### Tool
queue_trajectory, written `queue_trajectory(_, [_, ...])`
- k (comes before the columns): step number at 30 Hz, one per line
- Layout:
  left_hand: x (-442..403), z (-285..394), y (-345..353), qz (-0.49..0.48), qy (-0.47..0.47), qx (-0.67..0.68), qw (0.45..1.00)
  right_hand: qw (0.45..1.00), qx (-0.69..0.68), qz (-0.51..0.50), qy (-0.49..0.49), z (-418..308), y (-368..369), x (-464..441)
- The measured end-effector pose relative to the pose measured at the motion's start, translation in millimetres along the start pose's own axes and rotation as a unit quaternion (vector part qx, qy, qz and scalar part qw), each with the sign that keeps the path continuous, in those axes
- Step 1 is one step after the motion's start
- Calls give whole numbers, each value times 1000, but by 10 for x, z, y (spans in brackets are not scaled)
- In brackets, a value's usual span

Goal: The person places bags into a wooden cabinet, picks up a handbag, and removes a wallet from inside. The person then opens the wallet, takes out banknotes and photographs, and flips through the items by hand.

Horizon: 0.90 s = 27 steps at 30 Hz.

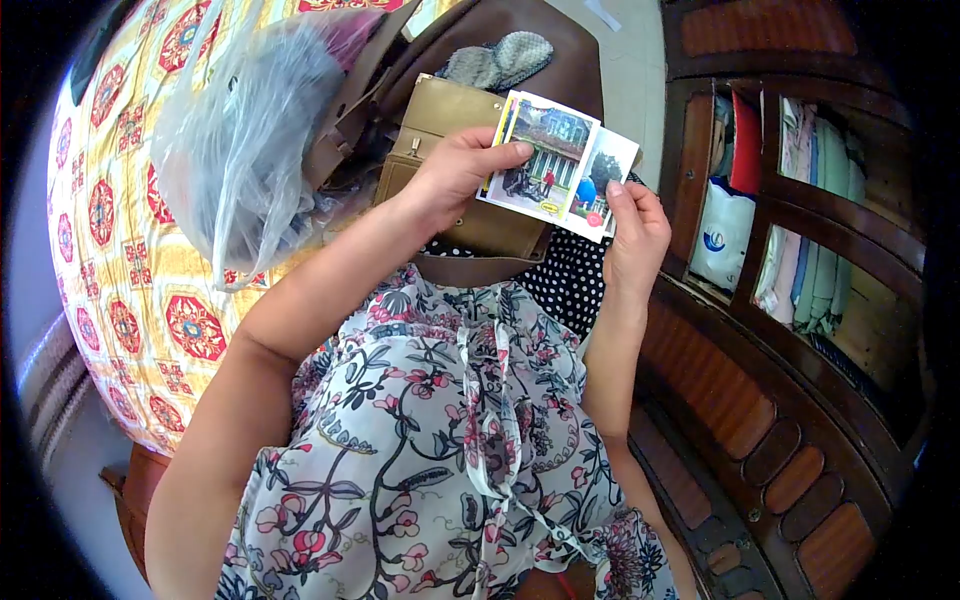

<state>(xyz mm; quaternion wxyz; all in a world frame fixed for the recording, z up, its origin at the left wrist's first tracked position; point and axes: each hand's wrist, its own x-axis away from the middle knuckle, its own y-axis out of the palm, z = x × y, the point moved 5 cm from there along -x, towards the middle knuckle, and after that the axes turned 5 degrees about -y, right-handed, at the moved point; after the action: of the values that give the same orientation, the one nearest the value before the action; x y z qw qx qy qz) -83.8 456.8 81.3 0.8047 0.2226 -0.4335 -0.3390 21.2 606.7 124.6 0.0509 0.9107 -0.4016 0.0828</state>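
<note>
My left hand (462, 172) pinches a small stack of photo cards (545, 165) with white borders, its thumb lying on top. The front card pictures a building with columns and people before it. My right hand (638, 228) grips the right edge of another photo card (605, 170) that sticks out from behind the stack. Below the cards, an open tan wallet (435, 108) lies over a brown leather bag (580, 60), partly hidden by my left hand. A grey knitted item (500, 62) rests on the bag.
A filled translucent plastic bag (255, 140) sits on the bed's patterned yellow and red cover (110, 280) at left. To the right stands a dark wooden cabinet (740, 380) with folded cloths (825, 240) and a white package (722, 235) inside.
</note>
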Motion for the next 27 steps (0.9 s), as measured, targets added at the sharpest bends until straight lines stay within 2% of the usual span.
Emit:
queue_trajectory(6, [-1,0,0,13,1,26,1000,999,-15,-32,-18,23,54,-16])
queue_trajectory(10, [1,-6,0,12,-3,28,1000,1000,-6,-12,-28,-60,105,13])
queue_trajectory(15, [12,-18,17,14,-12,22,1000,993,41,-31,-102,-136,125,32])
queue_trajectory(16, [1,-27,15,14,-11,23,1000,993,41,-31,-102,-130,107,28])
queue_trajectory(18, [-6,-34,17,12,-11,25,1000,986,127,-78,-81,-93,116,30])
queue_trajectory(27, [-16,-52,16,10,1,37,999,989,104,-93,-55,-78,138,45])
